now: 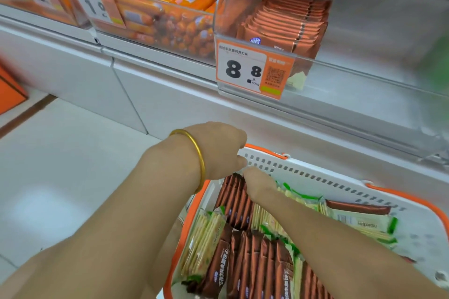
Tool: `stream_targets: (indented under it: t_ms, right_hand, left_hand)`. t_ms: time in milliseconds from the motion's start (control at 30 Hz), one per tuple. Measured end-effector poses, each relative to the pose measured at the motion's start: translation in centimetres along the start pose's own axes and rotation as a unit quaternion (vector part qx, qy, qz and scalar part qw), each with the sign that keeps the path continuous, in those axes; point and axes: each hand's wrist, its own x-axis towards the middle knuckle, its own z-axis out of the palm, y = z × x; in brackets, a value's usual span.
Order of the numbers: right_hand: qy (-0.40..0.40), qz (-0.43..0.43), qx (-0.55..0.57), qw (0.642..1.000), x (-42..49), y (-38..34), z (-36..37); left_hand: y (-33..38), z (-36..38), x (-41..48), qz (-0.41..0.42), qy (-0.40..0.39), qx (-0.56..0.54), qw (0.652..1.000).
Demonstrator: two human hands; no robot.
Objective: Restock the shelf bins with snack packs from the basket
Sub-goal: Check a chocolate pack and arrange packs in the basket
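now the far end of a row of brown packs (234, 204) is gripped by the right hand (260, 183), fingers curled down over it, in the far left corner of the basket (315, 177). the left hand (218, 150), gold bangle (199, 153) at the wrist, is held just beside it at the rim; its fingers are hidden, so its hold cannot be told. pale green-edged packs (359, 223) are piled alongside. above, matching packs (286, 24) are stood in a clear shelf bin (224, 2).
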Motion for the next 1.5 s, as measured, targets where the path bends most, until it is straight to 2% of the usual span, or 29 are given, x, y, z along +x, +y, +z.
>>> stream_targets:
  t_ms: [200,367,467,600,700,800,900,967,1033,1067,1133,1200,1233,1300,1333,1400,1500]
  right_hand:
    - [0.011,-0.014,-0.048,0.999,-0.8,0.7,-0.5]
    - [-0.002,-0.113,-0.104,0.988,-1.7,0.9,-1.0]
    - [0.029,-0.194,-0.119,0.973,-3.1,1.3,-3.4]
    - [0.112,-0.226,-0.041,0.967,-7.7,2.4,-8.4]
    - [0.172,-0.2,0.056,0.963,-11.8,3.5,-12.3]
    - [0.219,-0.172,0.186,0.942,-15.2,4.1,-15.6]
    - [0.231,-0.147,0.345,0.898,-17.1,4.5,-18.1]
    - [0.204,-0.149,0.394,0.884,-17.9,4.5,-20.1]
    - [0.149,-0.167,0.386,0.895,-18.5,4.4,-22.4]
    - [0.133,-0.182,0.346,0.911,-18.7,4.1,-23.7]
    - [0.145,-0.216,0.199,0.945,-18.9,3.3,-26.2]
    - [0.172,-0.224,0.115,0.952,-19.0,2.5,-28.7]
    - [0.184,-0.218,0.133,0.949,-18.9,2.5,-30.0]
    - [0.207,-0.19,0.253,0.926,-18.3,2.9,-32.3]
    - [0.223,-0.172,0.314,0.907,-17.5,3.2,-33.2]
    - [0.262,-0.135,0.35,0.889,-15.1,3.5,-34.1]
    - [0.271,-0.104,0.261,0.921,-10.5,3.1,-32.9]
  left_hand:
    - [0.8,0.2,0.1,0.007,-0.012,-0.007,1.0]
    - [1.2,0.3,0.2,0.01,-0.024,-0.014,1.0]
    - [0.9,0.2,0.3,0.013,-0.026,-0.012,1.0]
    - [0.7,0.1,0.4,0.019,-0.022,-0.009,1.0]
    - [0.9,-0.1,0.5,0.026,-0.02,-0.026,0.999]
    - [1.2,-0.4,0.5,0.039,-0.008,-0.068,0.997]
    - [1.0,-1.3,0.2,0.068,0.067,-0.161,0.982]
    - [0.9,-2.2,-0.3,0.089,0.112,-0.271,0.952]
    - [1.0,-3.1,-0.9,0.123,0.148,-0.336,0.922]
    - [1.2,-3.4,-1.1,0.138,0.167,-0.349,0.912]
    - [1.6,-3.9,-1.0,0.154,0.22,-0.367,0.891]
    - [1.7,-4.3,-0.5,0.153,0.314,-0.392,0.851]
    - [1.6,-4.4,-0.2,0.149,0.374,-0.396,0.825]
    - [1.5,-4.7,0.3,0.137,0.483,-0.356,0.788]
    - [1.4,-4.8,0.5,0.128,0.522,-0.313,0.783]
    - [1.1,-4.7,1.1,0.111,0.548,-0.206,0.803]
    - [0.6,-3.8,2.2,0.091,0.501,-0.086,0.856]
